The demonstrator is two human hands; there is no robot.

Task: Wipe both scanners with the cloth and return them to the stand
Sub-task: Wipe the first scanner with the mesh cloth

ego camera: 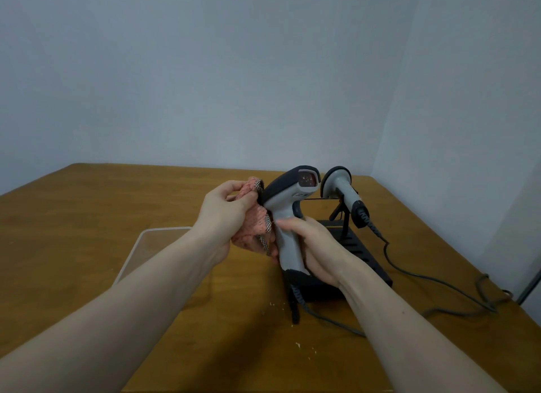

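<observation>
Cloth (pixel 254 227) is showing salmon pink with a black-and-white checked trim. The held scanner (pixel 288 214) is showing a light grey body, a black top and base, and a reddish window. The second scanner (pixel 341 184) is showing grey with a black rim. The stand (pixel 355 246) is appearing black, the table (pixel 117 205) ochre brown, the wall (pixel 205 70) pale blue-grey, and the tray (pixel 152 240) clear.

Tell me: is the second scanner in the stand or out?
In. The second scanner hangs on the stand, untouched by either hand.
</observation>
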